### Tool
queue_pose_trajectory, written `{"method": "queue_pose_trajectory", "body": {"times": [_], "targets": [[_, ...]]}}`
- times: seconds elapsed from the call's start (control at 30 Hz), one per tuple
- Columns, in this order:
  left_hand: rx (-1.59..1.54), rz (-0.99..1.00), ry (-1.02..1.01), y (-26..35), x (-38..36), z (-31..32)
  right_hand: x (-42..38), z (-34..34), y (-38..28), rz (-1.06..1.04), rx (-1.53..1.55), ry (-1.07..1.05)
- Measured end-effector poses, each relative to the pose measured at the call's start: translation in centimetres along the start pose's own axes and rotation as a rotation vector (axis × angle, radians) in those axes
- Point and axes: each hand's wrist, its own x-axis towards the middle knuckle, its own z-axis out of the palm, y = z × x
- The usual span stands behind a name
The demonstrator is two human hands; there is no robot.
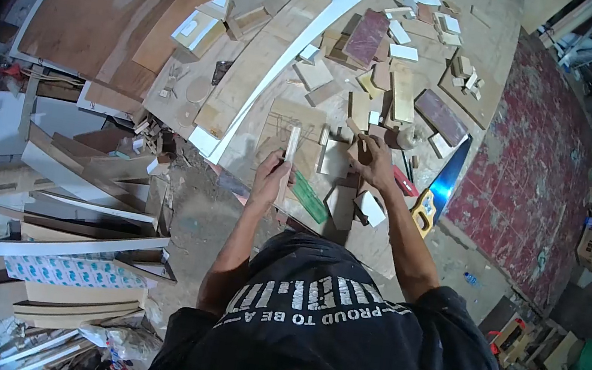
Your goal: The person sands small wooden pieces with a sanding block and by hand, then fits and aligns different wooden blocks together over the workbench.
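Note:
My left hand is closed around a narrow wooden strip with a pale face, standing up from my fingers over a board with pencil lines. My right hand is closed, with thumb and fingers about a small brown wood piece; its grip is partly hidden. Beneath the right hand lies a pale square block. A green strip is beside my left hand. Right of my right hand are a red-handled tool and a handsaw with a yellow handle.
Wood offcuts and maroon blocks cover the worktable's far side. A long white curved strip crosses the table. Curved wooden frames stack at left. A worn red board lies at right.

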Motion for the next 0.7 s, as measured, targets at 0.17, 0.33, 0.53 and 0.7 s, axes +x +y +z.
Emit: {"method": "queue_pose_trajectory", "body": {"times": [0.17, 0.33, 0.53, 0.7], "targets": [[-0.057, 0.006, -0.158, 3.3, 0.0, 3.5, -2.3, -8.7, -8.1, -0.052, 0.414, -0.076], [0.010, 0.077, -0.394, 4.7, -0.2, 6.6, -4.6, -14.5, -10.5, -0.046, 0.460, -0.129], [0.023, 0.021, -0.619, 6.0, -1.2, 8.4, -6.8, -17.7, -10.1, 0.010, 0.571, -0.183], [-0.065, 0.036, -0.700, 7.4, -2.3, 9.6, -7.5, -19.0, -10.6, -0.062, 0.496, -0.107]]}}
